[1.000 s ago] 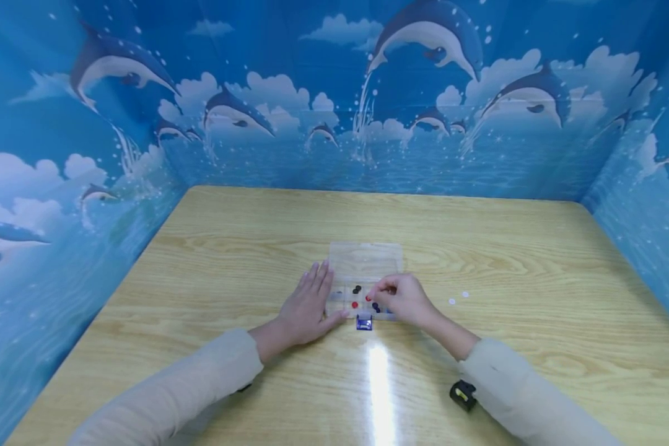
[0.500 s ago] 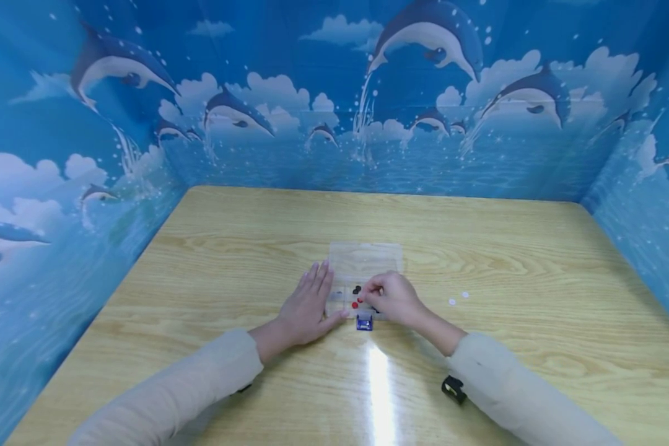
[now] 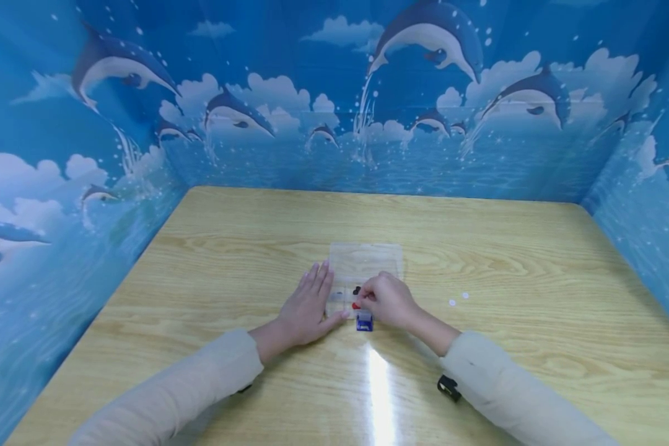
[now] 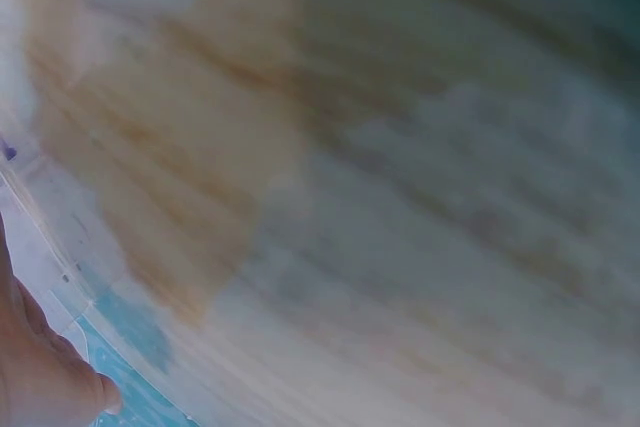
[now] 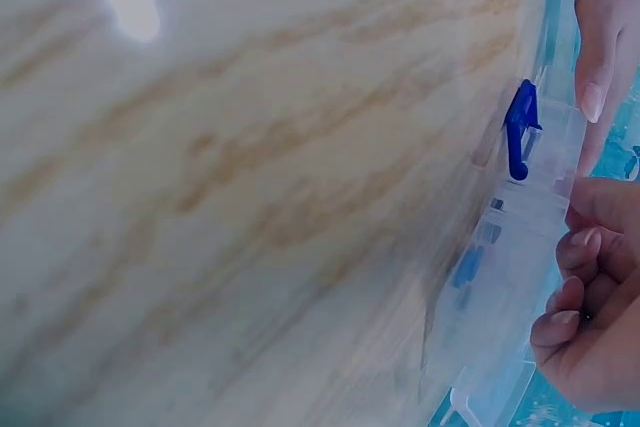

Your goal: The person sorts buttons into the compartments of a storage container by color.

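Observation:
A clear plastic box (image 3: 337, 313) with dividers lies on the table, its clear lid (image 3: 365, 260) spread out behind it. My left hand (image 3: 305, 310) rests along the box's left side, fingers straight, thumb on the front edge. Over the box, my right hand (image 3: 389, 300) has curled fingers and pinches a small red disc (image 3: 356, 306) beside another red one; the two overlap. Small black discs (image 3: 357, 290) lie just behind them in the box. A blue latch (image 3: 364, 322) hangs at the box's front, seen also in the right wrist view. The right hand hides the box's right part.
Two small white discs (image 3: 459, 298) lie on the wooden table (image 3: 507, 260) right of the box. Black wrist gear (image 3: 449, 388) shows by the right sleeve. A dolphin-patterned blue cloth (image 3: 312, 124) stands behind and at both sides.
My right hand has moved left and slightly toward the front, bringing the red disc beside the other red one. It now covers the dark blue discs. The left hand has stayed still.

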### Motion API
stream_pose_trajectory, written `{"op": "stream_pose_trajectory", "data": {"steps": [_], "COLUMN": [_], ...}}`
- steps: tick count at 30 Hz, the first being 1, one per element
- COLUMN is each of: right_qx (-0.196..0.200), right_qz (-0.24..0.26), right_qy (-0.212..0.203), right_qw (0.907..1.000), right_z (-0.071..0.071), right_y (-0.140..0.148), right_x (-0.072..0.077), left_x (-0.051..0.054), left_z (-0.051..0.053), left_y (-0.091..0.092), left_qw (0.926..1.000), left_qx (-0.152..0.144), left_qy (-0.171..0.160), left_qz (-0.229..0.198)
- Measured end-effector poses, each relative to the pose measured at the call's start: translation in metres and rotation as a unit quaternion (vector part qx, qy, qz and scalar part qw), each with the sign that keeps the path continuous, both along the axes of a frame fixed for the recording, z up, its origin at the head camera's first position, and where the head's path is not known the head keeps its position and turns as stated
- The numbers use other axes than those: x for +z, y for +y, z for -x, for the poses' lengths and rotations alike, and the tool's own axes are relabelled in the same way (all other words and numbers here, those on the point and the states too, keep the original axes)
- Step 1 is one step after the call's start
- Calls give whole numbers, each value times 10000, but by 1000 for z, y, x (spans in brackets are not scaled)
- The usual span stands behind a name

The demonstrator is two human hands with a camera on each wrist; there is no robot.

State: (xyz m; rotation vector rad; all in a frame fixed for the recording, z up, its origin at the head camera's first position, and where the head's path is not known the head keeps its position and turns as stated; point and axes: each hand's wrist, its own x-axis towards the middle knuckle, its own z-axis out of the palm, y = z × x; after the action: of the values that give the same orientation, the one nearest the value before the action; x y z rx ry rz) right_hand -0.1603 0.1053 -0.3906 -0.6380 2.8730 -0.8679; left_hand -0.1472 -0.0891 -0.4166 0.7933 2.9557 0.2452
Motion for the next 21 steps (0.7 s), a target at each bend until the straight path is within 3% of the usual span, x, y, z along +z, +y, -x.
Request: {"op": "stream_pose_trajectory", "data": {"steps": [8,21], "right_qx": [-36,-435], "right_qz": [355,1175], "right_qy": [-1,571], "right_qw": [9994,9905], "right_z": [-2,-7], "right_y": [9,40], "right_x": [3,1], "left_x": [1,-2], "left_z": [-1,-1], "left_y": [1,-1], "left_qw": [10000,9998], "left_qx": [-24,-62], "left_qy": [29,103], "left_qz": [6,-146]}}
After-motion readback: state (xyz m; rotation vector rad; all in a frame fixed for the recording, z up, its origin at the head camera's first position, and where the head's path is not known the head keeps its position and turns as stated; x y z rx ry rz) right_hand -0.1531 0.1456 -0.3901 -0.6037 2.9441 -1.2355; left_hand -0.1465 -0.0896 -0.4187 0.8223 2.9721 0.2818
